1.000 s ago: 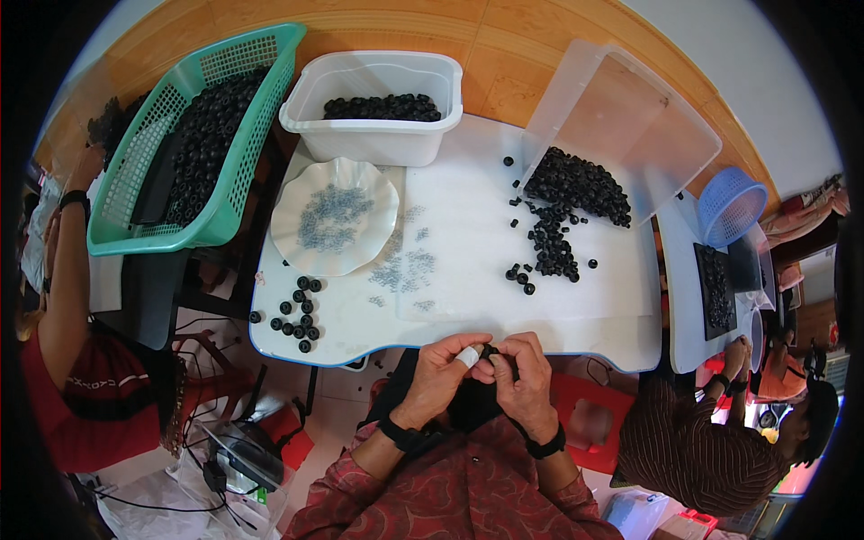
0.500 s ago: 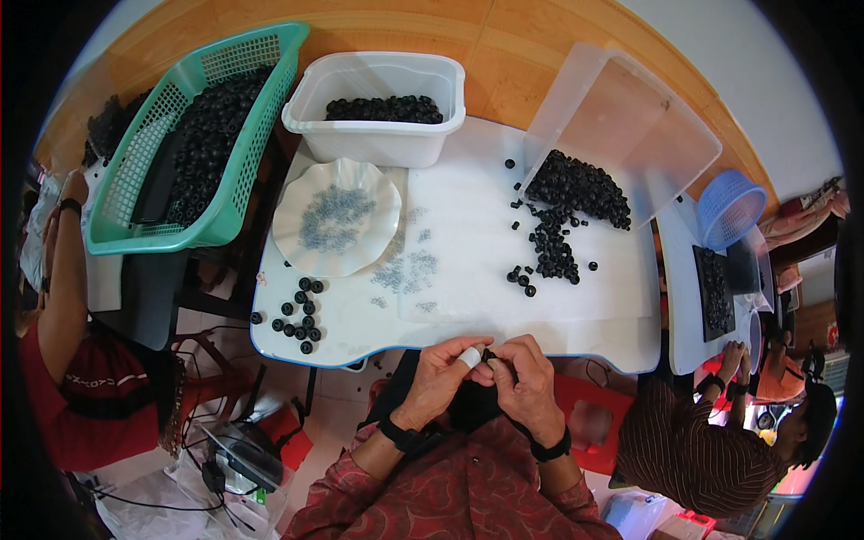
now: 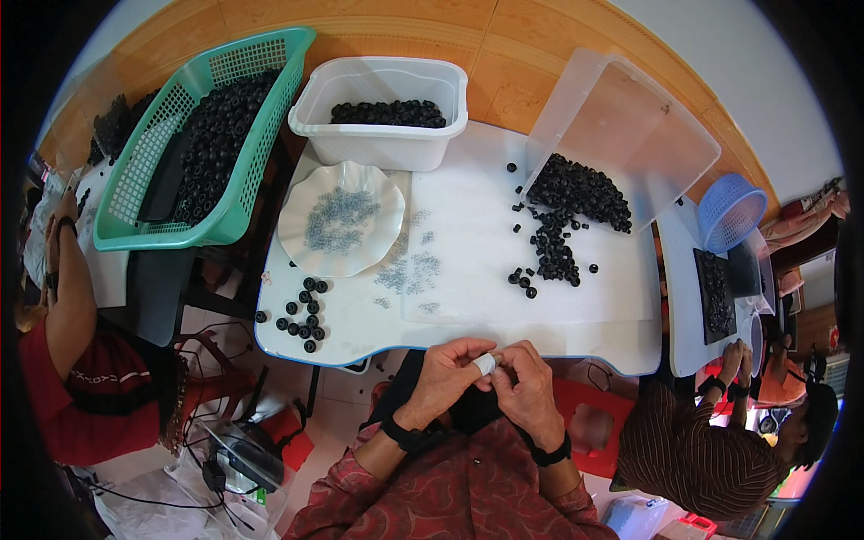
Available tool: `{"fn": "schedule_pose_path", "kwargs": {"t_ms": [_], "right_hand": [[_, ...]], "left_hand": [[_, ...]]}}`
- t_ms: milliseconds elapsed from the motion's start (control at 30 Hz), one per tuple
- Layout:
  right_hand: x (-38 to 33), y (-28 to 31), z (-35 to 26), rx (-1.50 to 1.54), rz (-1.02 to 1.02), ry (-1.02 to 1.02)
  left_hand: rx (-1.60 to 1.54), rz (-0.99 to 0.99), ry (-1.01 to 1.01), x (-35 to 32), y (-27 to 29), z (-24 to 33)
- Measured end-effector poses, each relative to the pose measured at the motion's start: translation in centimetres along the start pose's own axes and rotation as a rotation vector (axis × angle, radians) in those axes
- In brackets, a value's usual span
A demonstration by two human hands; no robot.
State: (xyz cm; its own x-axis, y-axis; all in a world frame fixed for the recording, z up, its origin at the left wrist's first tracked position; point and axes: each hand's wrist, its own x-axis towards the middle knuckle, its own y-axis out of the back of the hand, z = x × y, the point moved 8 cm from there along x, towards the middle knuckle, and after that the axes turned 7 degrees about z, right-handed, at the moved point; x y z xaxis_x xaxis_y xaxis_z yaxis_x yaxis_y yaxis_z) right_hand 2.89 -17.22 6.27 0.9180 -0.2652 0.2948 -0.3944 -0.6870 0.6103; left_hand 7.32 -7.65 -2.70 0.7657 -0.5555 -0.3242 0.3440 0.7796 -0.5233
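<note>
Just off the table's front edge, my left hand (image 3: 441, 382) and my right hand (image 3: 529, 391) meet with their fingertips pinched together. White tape (image 3: 486, 364) wraps a finger of my left hand. Fingers now hide the small black part that showed between them a moment before. On the table, a wavy-rimmed white plate (image 3: 292, 241) holds many tiny clear or silvery pieces, and more such pieces (image 3: 416, 272) lie beside it. Several black round parts (image 3: 312, 307) are at the front left. A heap of smaller black parts (image 3: 580, 193) spills from a tipped clear bin (image 3: 652, 121).
A white tub (image 3: 378, 144) of black parts stands at the back. To the left, a green basket (image 3: 236, 193) holds black rings and a dark block. People sit at left (image 3: 99, 387) and right (image 3: 693, 450). A blue basket (image 3: 731, 214) stands on the right-hand table.
My fingers have closed further over the small black part, which no longer shows. The taped finger has turned and shifted slightly right. The table's contents are unchanged.
</note>
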Motion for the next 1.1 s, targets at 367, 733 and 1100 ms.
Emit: {"fn": "schedule_pose_path", "kwargs": {"t_ms": [367,733,1100], "right_hand": [[-1.6,-0.7,3.2,0.309,0.055,-0.303],[-1.3,-1.0,1.2,0.231,0.152,-0.149],[-0.4,-2.8,-0.5,0.272,0.037,-0.214]], "left_hand": [[0.091,-0.013,-0.055,0.0,-0.1,-0.5],[0.014,-0.018,-0.145,-0.2,0.3,1.4],[-0.156,-0.004,-0.16,-0.8,0.0,1.6]]}}
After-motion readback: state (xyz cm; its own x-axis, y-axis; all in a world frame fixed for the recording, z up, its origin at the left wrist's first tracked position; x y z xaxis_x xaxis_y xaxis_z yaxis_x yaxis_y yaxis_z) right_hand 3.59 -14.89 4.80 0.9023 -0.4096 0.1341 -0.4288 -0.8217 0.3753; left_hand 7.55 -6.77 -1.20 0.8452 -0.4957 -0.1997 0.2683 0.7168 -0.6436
